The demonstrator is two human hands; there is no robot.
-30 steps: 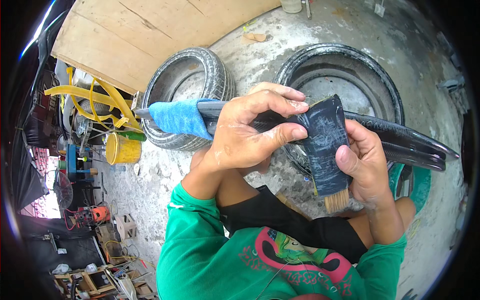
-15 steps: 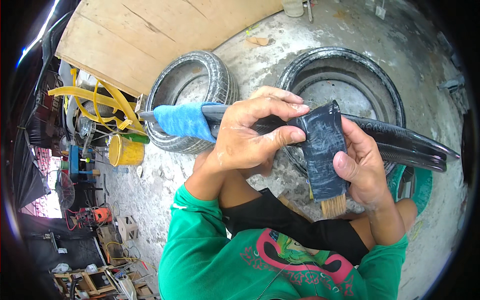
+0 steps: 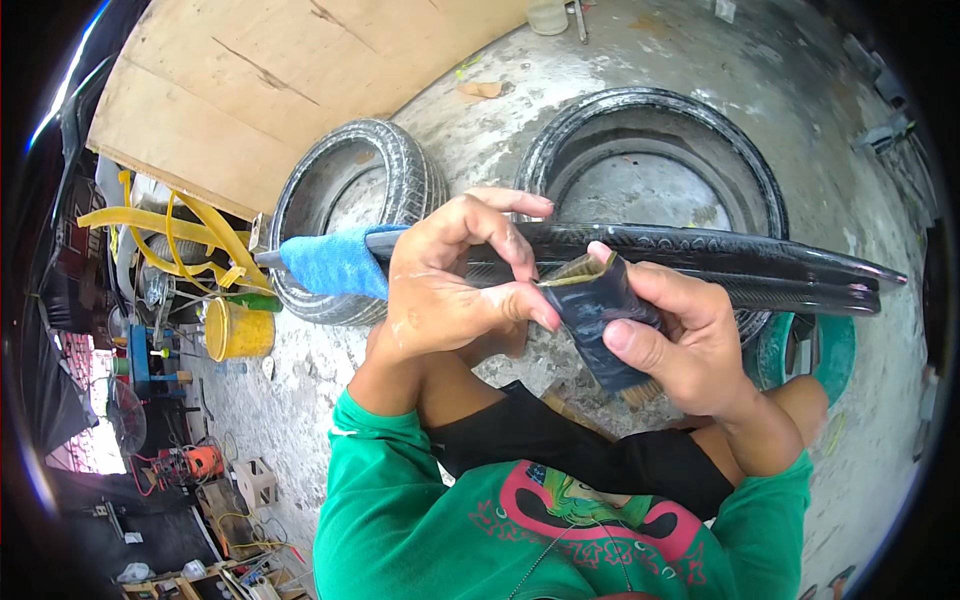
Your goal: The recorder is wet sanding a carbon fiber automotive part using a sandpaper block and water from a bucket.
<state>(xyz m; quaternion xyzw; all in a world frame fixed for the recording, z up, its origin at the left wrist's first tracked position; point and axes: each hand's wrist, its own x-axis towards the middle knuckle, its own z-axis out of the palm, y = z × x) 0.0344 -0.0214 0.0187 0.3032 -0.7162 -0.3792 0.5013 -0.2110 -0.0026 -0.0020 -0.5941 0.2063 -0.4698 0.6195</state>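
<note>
My right hand [image 3: 690, 345] holds a folded piece of dark sandpaper [image 3: 600, 325], thumb on its front and fingers behind. Its upper edge gapes a little, showing a yellowish inner side; a tan strip peeks out at the bottom. At its upper left corner, the thumb and forefinger of my left hand [image 3: 440, 275] pinch it. Behind both hands lies a long, glossy black part [image 3: 790, 270] with a woven pattern, stretching across to the right. A blue cloth [image 3: 335, 265] is draped over its left end.
Two tyres lie on the concrete floor beneath the long part, a left tyre [image 3: 415, 175] and a right tyre [image 3: 650, 97]. A yellow bucket [image 3: 238, 330] and yellow strips [image 3: 150, 222] are at left. A plywood sheet [image 3: 270, 70] fills the upper left; a green basin [image 3: 838, 360] is at right.
The sandpaper has tilted, and its upper edge has come apart to show the yellowish inside. Less of its tan lower end shows. Both hands have shifted slightly left in the picture.
</note>
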